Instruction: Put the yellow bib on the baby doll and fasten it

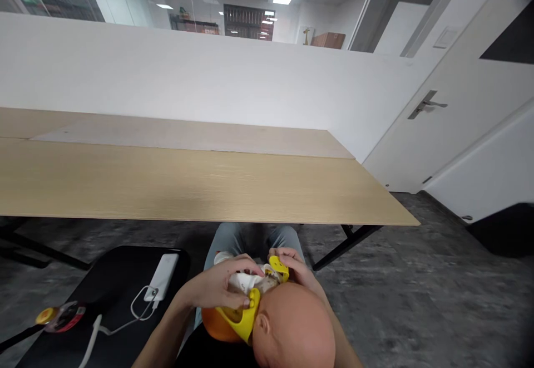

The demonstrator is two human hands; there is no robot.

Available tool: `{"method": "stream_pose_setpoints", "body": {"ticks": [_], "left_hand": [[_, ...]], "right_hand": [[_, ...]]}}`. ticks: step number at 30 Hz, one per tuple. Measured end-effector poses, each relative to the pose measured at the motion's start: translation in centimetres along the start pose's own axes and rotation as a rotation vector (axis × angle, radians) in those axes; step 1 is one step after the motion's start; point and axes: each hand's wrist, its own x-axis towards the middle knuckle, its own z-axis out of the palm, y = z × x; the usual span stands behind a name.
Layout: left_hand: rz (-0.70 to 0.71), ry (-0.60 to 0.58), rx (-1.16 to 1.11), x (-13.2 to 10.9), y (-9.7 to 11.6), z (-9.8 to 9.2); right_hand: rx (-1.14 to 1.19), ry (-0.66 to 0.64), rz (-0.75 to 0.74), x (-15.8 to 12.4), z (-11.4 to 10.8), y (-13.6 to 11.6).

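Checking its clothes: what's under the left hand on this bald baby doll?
White crumpled cloth and a curved yellow plastic piece show below the left hand; whatever the palm covers is hidden.

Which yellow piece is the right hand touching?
The small yellow tab under the right hand, past the doll's head; the wider yellow band sits by the left hand.
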Motion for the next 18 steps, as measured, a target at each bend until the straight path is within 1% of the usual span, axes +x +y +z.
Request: {"method": "stream_pose_setpoints", "body": {"ticks": [3, 7, 9, 13, 16, 18], "left_hand": [[0.014, -0.04, 0.012, -0.4, 0.0, -0.5], [-0.05, -0.065, 0.043, -1.2, 0.2, -1.1], [-0.067, -0.068, 0.03, -1.4, 0.4, -1.2], [-0.071, -0.104, 0.019, -1.4, 0.6, -1.0], [-0.081, -0.081, 0.043, -1.2, 0.8, -0.7], [-0.065, -0.065, 0.071, -1.0, 0.9, -0.4]], "right_hand": [[0.094, -0.03, -0.026, 0.2, 0.2, -0.2], [0.039, -0.057, -0.014, 0.2, 0.1, -0.2], [0.057, -0.067, -0.02, 0.2, 0.2, -0.2], [0.136, -0.061, -0.03, 0.3, 0.1, 0.0], [0.154, -0.077, -0.045, 0.4, -0.2, 0.2], [0.138, -0.073, -0.041, 0.5, -0.4, 0.3]]}}
